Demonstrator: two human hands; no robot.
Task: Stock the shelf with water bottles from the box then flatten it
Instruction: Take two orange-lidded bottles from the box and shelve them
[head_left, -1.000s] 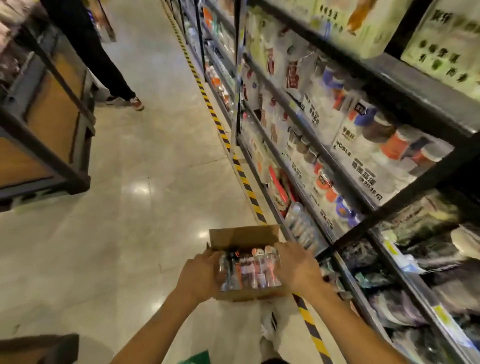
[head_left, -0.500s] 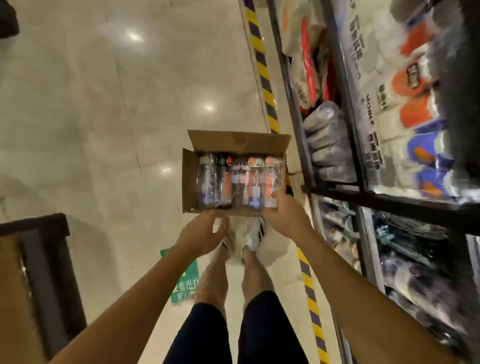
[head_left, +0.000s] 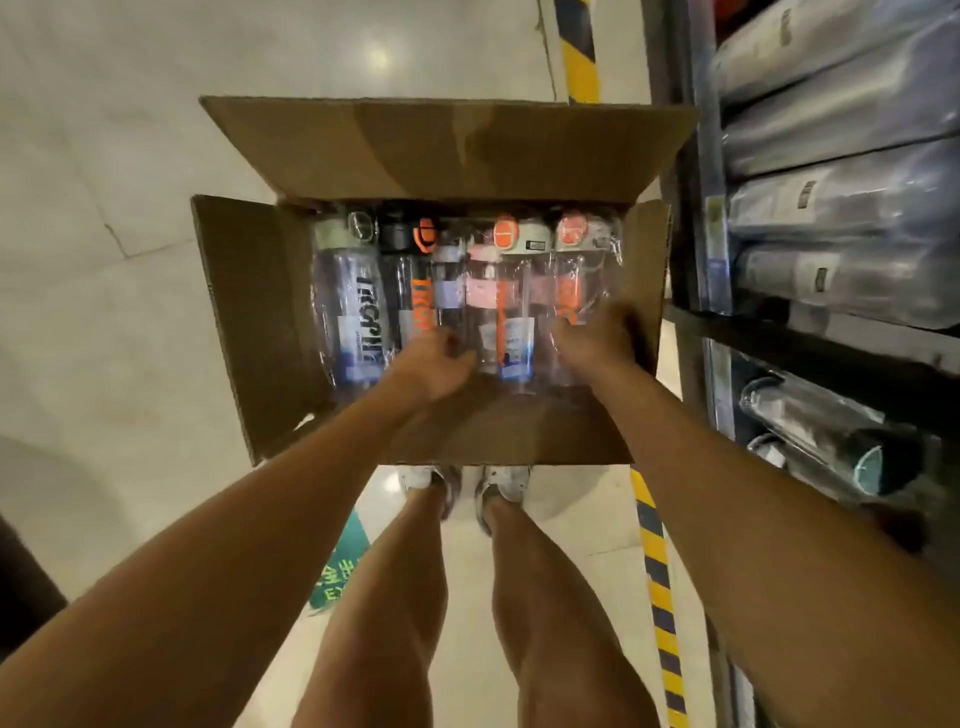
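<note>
An open cardboard box (head_left: 260, 322) sits low over the floor in front of my feet, flaps spread outward. Several clear water bottles (head_left: 353, 301) lie side by side in it, wrapped in plastic, with orange, black and grey lids pointing away from me. My left hand (head_left: 431, 364) reaches into the box with its fingers curled around the base of a middle bottle. My right hand (head_left: 597, 338) lies blurred over the rightmost, orange-lidded bottle (head_left: 576, 260); its grip is unclear. The dark shelf (head_left: 779, 338) stands right of the box.
The shelf holds wrapped bottles (head_left: 841, 208) on the upper level and more bottles (head_left: 810, 426) below. A yellow-black floor stripe (head_left: 657, 571) runs along the shelf base. A green floor sticker (head_left: 337, 571) lies by my legs. A dark fixture (head_left: 21, 571) stands at the lower left.
The box has gone from being carried at its sides to resting low before my feet. Both hands left its near edge and moved inside onto the bottles. My view tilted down.
</note>
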